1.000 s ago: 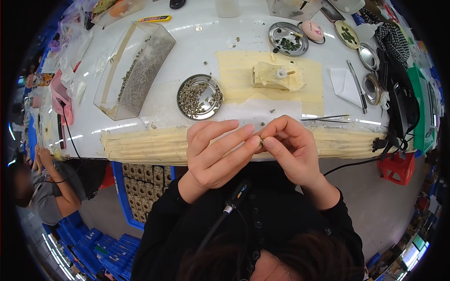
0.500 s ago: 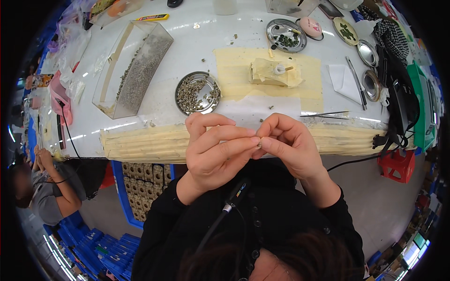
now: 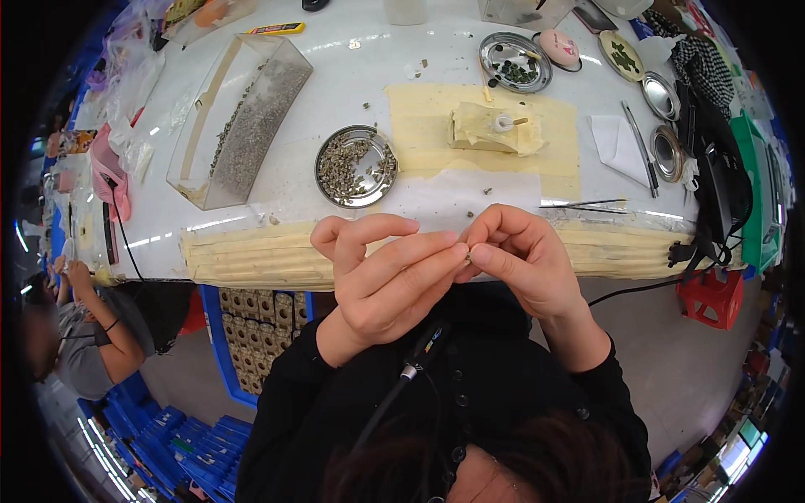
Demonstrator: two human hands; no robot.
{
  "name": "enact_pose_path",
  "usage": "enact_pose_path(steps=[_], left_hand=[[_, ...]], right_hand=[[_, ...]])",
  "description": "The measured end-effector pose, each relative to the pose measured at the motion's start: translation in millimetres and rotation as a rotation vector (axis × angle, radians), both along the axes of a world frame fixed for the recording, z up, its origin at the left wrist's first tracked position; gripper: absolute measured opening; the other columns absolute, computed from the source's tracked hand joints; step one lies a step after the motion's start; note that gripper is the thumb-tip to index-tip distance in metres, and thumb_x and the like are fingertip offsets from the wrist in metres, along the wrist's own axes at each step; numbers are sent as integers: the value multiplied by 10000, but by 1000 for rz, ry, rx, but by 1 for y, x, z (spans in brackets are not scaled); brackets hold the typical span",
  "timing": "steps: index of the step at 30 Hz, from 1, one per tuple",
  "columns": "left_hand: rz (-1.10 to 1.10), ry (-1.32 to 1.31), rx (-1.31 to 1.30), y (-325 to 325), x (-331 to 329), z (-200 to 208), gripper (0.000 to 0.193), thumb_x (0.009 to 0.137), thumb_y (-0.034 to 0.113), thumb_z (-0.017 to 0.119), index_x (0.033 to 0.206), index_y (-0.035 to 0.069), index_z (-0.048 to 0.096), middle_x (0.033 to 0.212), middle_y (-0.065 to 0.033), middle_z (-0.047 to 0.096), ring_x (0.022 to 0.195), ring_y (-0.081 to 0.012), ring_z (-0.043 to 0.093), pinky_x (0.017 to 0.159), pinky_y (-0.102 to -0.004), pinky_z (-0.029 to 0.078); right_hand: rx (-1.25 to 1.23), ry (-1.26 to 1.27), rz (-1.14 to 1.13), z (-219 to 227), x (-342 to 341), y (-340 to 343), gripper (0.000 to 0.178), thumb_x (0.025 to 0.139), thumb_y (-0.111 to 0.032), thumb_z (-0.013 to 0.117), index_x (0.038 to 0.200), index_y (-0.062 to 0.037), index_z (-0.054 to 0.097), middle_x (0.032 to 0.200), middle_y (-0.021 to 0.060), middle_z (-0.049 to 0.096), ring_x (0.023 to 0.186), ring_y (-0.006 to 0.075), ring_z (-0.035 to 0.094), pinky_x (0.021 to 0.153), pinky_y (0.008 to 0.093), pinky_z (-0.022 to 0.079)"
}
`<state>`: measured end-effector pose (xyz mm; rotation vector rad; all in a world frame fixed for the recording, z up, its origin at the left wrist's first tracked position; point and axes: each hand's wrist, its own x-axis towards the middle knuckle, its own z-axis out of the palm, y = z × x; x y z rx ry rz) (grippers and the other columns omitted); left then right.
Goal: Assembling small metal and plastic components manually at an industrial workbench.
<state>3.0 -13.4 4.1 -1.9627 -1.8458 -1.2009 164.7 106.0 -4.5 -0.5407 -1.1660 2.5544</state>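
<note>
My left hand (image 3: 387, 272) and my right hand (image 3: 524, 260) meet fingertip to fingertip above the padded front edge of the table. Between their pinched tips is a tiny pale piece (image 3: 467, 259), mostly covered by the fingers, so its kind is not clear. The left ring and little fingers are raised away from the pinch. Beyond the left hand stands a round metal dish (image 3: 386, 188) with many small grey-green bits in it. Past the right hand lies a block wrapped in yellowish paper (image 3: 482, 138), with a small white piece and a stick on top.
A clear box (image 3: 197, 151) of small bits stands at the left. Tweezers (image 3: 584, 205) lie right of my hands, near a folded white paper (image 3: 616, 147). A metal dish with dark green pieces (image 3: 537, 84) is farther back. A person (image 3: 92, 335) sits at the left.
My left ring and little fingers have spread farther out to the left. Both hands stay pinched together around the tiny piece; the dishes and tools keep their places.
</note>
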Motion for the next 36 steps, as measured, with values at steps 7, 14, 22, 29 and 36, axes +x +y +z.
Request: enact_pose_path(steps=[7, 14, 22, 29, 36], left_hand=[[49, 34, -49, 0, 2, -1, 272, 653, 114, 818, 915, 151, 754, 968, 56, 709, 884, -178, 552, 799, -338, 330], [-85, -290, 18, 5, -1, -14, 310, 637, 100, 817, 932, 174, 756, 963, 68, 703, 845, -160, 569, 820, -317, 309], [-35, -245, -7, 6, -2, -14, 278, 646, 110, 815, 910, 164, 749, 944, 61, 700, 843, -160, 566, 823, -321, 306], [136, -197, -68, 7, -10, -9, 228, 695, 124, 809, 910, 145, 735, 956, 40, 691, 899, -181, 550, 835, -334, 303], [419, 15, -241, 10, -51, 2, 117, 778, 109, 756, 892, 123, 732, 867, 16, 646, 895, -165, 555, 860, -319, 300]], right_hand=[[482, -64, -178, 0, -2, -11, 99, 947, -55, 619, 1002, 22, 593, 940, 69, 669, 856, 103, 655, 804, 252, 547], [51, -8, 29, 1, 1, 0, 124, 975, -104, 591, 1012, 14, 585, 946, 59, 654, 887, 110, 655, 817, 255, 545], [306, -98, -64, 4, -2, -8, 90, 978, -89, 571, 997, -3, 551, 910, 17, 605, 828, 68, 600, 736, 220, 505], [910, -315, -245, 6, 1, 0, 57, 895, -27, 639, 904, -25, 583, 815, 25, 589, 704, 116, 562, 610, 244, 434], [1608, -388, -404, -8, -3, 12, 114, 802, 2, 688, 880, -38, 615, 810, 77, 520, 733, 268, 491, 634, 357, 419]])
